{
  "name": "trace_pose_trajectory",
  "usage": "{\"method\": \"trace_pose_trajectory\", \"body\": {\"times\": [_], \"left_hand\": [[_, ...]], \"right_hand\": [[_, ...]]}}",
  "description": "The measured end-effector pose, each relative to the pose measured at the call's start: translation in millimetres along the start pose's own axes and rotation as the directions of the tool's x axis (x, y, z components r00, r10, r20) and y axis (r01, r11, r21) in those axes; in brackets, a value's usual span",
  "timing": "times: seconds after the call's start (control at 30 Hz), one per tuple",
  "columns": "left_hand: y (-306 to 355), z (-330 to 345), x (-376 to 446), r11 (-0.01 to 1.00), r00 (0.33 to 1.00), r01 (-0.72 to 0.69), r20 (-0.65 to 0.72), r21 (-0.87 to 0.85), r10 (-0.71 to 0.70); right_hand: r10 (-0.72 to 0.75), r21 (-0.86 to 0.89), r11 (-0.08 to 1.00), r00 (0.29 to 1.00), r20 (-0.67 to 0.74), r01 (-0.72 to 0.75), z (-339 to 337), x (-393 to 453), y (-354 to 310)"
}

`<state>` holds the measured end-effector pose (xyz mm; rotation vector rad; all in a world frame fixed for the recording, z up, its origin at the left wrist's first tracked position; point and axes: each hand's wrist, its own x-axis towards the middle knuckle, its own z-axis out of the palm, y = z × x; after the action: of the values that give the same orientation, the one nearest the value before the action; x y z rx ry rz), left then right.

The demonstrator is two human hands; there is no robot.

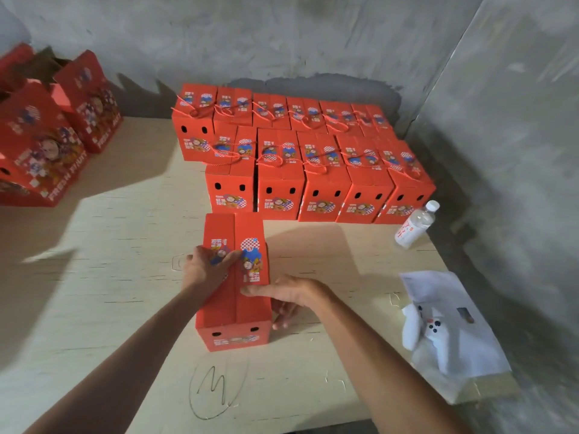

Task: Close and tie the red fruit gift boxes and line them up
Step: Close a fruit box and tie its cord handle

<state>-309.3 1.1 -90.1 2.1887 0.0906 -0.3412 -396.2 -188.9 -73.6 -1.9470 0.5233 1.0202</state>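
Left hand (209,267) flat atop red box (250,303), right hand (289,294) cupping its side

Your light wooden table (109,277) holds two rows of tied red boxes (313,158), one untied red box (235,308) near you, open boxes (47,136) at left, a water bottle (415,225), and a white bag (451,324).
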Motion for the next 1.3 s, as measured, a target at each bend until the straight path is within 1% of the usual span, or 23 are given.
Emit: {"method": "trace_pose_trajectory", "body": {"times": [0.07,0.17,0.23,0.27,0.3,0.37,0.4,0.47,0.5,0.6,0.67,0.73,0.9,0.97,1.0,1.1,1.17,1.3], "left_hand": [[-1.5,1.1,-3.0,1.0,0.999,0.005,-0.044,0.005,-0.005],[1.0,-1.5,2.6,1.0,1.0,0.015,-0.02,0.015,-0.014],[3.6,-3.9,9.6,1.0,1.0,-0.012,-0.003,0.023,0.012],[5.2,-4.6,13.4,1.0,1.0,-0.018,-0.011,0.023,0.018],[7.5,-5.6,17.4,1.0,1.0,-0.012,-0.015,0.018,0.012],[14.2,-4.7,28.5,1.0,1.0,-0.007,0.002,-0.004,0.007],[18.1,-3.1,34.7,1.0,1.0,-0.005,0.009,-0.008,0.005],[28.4,-1.7,45.3,1.0,1.0,0.012,-0.005,0.013,-0.012],[34.5,-1.7,50.8,0.999,1.0,0.027,-0.015,0.035,-0.027],[48.3,-1.6,64.1,0.991,0.995,0.098,-0.025,0.087,-0.096],[50.0,-0.8,69.4,0.989,0.993,0.115,-0.032,0.09,-0.112],[48.1,0.9,71.3,0.992,0.993,0.112,-0.037,0.064,-0.109],[38.9,1.7,60.3,0.996,0.997,0.082,-0.016,0.024,-0.082],[27.8,2.7,42.2,0.998,0.998,0.064,-0.023,0.003,-0.064],[19.0,4.0,30.0,1.0,0.999,0.03,-0.04,-0.009,-0.03],[-14.9,6.6,-11.4,0.995,0.993,-0.089,-0.079,-0.049,0.085],[-34.8,3.2,-33.5,0.988,0.992,-0.115,-0.068,-0.099,0.109],[-57.6,-6.2,-62.3,0.973,0.995,-0.088,0.024,-0.212,0.096]], "right_hand": [[0.031,-0.099,0.995,0.998,0.049,-0.026,-6.8,3.4,-6.9],[0.015,-0.235,0.972,0.999,0.039,-0.005,-18.3,13.1,-19.2],[-0.01,-0.271,0.963,1.0,0.017,0.014,-25.9,20.4,-27.9],[-0.037,-0.256,0.966,0.999,-0.024,0.03,-29.5,24.2,-31.7],[-0.076,-0.216,0.975,0.992,-0.099,0.053,-32.5,28.4,-34.8],[-0.141,-0.086,0.989,0.938,-0.318,0.119,-40.1,39.2,-37.5],[-0.137,-0.01,0.989,0.908,-0.397,0.145,-43.1,44.9,-39.4],[-0.106,0.123,0.975,0.879,-0.464,0.183,-44.8,54.6,-47.5],[-0.096,0.157,0.968,0.864,-0.495,0.197,-45.4,59.3,-53.1],[-0.067,0.18,0.961,0.809,-0.585,0.21,-48.6,79.5,-68.9],[-0.045,0.221,0.951,0.803,-0.594,0.217,-49.4,88.8,-74.6],[-0.053,0.261,0.93,0.8,-0.598,0.257,-49.2,92.5,-75.3],[-0.09,0.413,0.811,0.787,-0.611,0.413,-32.0,89.3,-61.8],[-0.148,0.398,0.791,0.776,-0.614,0.466,-16.2,81.7,-47.1],[-0.172,0.383,0.79,0.772,-0.612,0.479,-6.9,76.5,-38.5],[-0.237,0.332,0.805,0.779,-0.58,0.492,20.5,56.8,-12.7],[-0.274,0.301,0.807,0.774,-0.571,0.508,34.8,42.4,4.2],[-0.149,0.389,0.815,0.804,-0.575,0.429,50.7,16.6,29.3]]}}
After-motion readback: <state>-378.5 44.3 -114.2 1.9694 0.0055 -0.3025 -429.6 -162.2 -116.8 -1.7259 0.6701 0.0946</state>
